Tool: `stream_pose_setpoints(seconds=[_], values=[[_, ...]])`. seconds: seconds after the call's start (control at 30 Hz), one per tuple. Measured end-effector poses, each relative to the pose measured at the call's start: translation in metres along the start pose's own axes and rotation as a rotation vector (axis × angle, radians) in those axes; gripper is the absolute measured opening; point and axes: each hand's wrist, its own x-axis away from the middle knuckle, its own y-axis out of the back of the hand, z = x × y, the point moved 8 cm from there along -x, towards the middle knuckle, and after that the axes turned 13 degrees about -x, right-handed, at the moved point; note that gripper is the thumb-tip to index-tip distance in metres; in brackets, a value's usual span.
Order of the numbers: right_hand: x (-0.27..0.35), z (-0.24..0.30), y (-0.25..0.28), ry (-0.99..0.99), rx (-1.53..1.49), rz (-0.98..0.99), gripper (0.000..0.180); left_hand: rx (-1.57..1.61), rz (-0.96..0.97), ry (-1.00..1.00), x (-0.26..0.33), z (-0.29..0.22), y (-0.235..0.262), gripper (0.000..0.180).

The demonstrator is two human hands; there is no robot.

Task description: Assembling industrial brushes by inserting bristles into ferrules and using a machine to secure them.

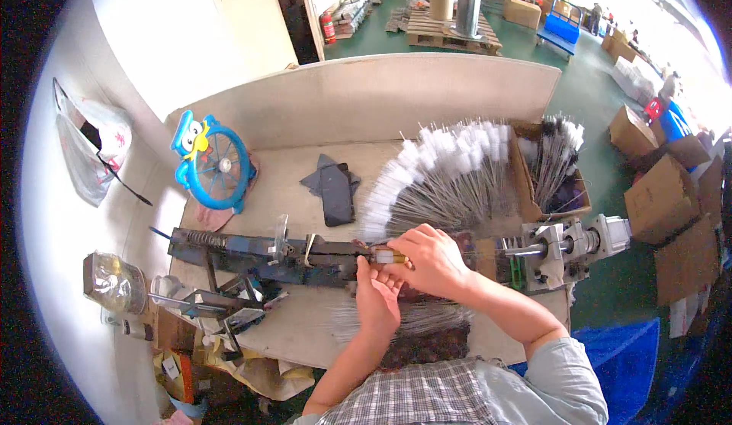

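Observation:
Both my hands meet at the middle of a long dark metal bench fixture (328, 261). Between them lies a small white cylindrical piece (386, 256) with a brass-coloured part at its right end. My right hand (433, 263) reaches over from the right, its fingers closed on that piece. From below comes my left hand (376, 295), thumb up against the end of the dark bar and fingers curled; what they grip, if anything, is hidden. Behind my hands fans a big pile of white-bristled wire brushes (450, 165). More thin wire stems (435, 318) lie on the near side, partly under my forearms.
At the fixture's right end stands a metal chuck-like unit (560, 249). A cardboard box (530, 185) holds more brushes. A black phone (336, 194) and a blue cartoon-duck fan (216, 164) stand farther back. A metal bracket (217, 303) juts out front left.

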Motion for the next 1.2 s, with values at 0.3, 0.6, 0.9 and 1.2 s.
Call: stream_pose_setpoints(seconds=[0.3, 0.6, 0.9, 1.2], values=[[0.010, 0.020, 0.008, 0.252, 0.167, -0.195, 0.030, 0.054, -0.037, -0.142, -0.007, 0.006, 0.007, 0.013], [0.020, 0.004, 0.017, 0.284, 0.145, -0.160, 0.025, -0.014, -0.072, -0.206, 0.000, -0.001, -0.001, 0.009], [0.016, 0.010, 0.011, 0.247, 0.053, -0.183, 0.030, 0.001, -0.078, -0.207, -0.002, -0.004, -0.002, 0.008], [0.015, 0.016, 0.012, 0.219, 0.031, -0.205, 0.027, 0.150, -0.057, -0.155, -0.007, 0.007, 0.006, 0.014]])
